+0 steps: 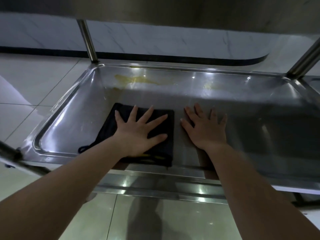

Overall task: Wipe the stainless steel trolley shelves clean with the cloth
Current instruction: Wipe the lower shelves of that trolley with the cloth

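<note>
Looks down under the upper shelf [173,7] onto a lower stainless steel trolley shelf [259,127], a shallow tray with a raised rim, carried between round steel posts [89,42].

Presses the left hand [138,134] flat on a dark cloth [107,129], folded into a rough square and lying in the near-left part of the shelf, close to the front rim. Keeps the fingers [148,115] straight and fanned wide apart, clamped on nothing, most likely to pin the fold together and spread the pressure over the whole pad for a sliding wipe. Leaves the cloth's hanging loop [83,148] trailing loose at the near-left corner.

Rests the right hand [207,130] palm down on the bare steel just beside the cloth, not touching it, fingers [199,112] also straight and apart, holding nothing. Probably serves as a brace while leaning in beneath the upper shelf.

Shows yellowish smears [138,79] along the far edge, well apart from the cloth and not yet wiped. Suggests an early stage of this shelf, with a push away from the body needed to reach them. Risks the fold bunching at the rim if the pressure lifts.

Shows pale floor tiles [34,80] around the trolley.
</note>
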Demonstrator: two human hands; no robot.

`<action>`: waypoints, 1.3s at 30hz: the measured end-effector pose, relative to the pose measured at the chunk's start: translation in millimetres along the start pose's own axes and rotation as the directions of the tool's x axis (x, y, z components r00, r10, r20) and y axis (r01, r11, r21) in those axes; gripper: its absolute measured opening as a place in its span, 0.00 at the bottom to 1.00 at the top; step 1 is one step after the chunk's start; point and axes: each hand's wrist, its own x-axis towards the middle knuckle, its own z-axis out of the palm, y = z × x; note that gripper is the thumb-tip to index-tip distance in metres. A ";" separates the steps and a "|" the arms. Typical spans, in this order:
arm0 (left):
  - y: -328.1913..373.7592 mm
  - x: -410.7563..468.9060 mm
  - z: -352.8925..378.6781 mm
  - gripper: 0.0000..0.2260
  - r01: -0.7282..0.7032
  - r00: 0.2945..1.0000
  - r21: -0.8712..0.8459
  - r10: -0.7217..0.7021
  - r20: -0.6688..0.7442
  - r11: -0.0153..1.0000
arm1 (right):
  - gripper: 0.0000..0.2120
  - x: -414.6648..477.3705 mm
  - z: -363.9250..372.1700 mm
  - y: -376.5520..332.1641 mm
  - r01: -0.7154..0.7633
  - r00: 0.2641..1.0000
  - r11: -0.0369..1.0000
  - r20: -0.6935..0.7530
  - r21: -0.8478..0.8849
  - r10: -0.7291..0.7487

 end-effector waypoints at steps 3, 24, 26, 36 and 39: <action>6.3 60.3 -10.6 0.29 0.019 0.999 0.043 -0.017 -0.047 0.999 | 0.28 -0.7 -0.7 1.6 -0.003 1.000 1.000 0.003 -0.002 0.003; -56.9 -54.9 4.8 0.32 0.021 1.000 -0.068 -0.019 0.022 0.997 | 0.26 1.5 -5.5 2.0 0.001 0.999 1.000 0.036 0.014 -0.001; -66.4 -54.4 6.1 0.32 0.070 0.998 -0.071 -0.070 0.008 0.995 | 0.26 6.2 -6.8 2.9 -0.026 0.997 0.999 0.077 0.031 0.024; -57.3 -58.2 10.1 0.33 0.143 0.988 -0.048 -0.146 -0.059 0.989 | 0.27 35.3 -8.9 -109.3 0.147 0.988 0.982 0.021 0.116 -0.150; -65.3 -47.1 7.8 0.32 0.193 0.979 -0.040 -0.195 -0.050 0.980 | 0.27 35.3 1.9 -107.4 0.118 0.993 0.991 -0.004 0.059 -0.118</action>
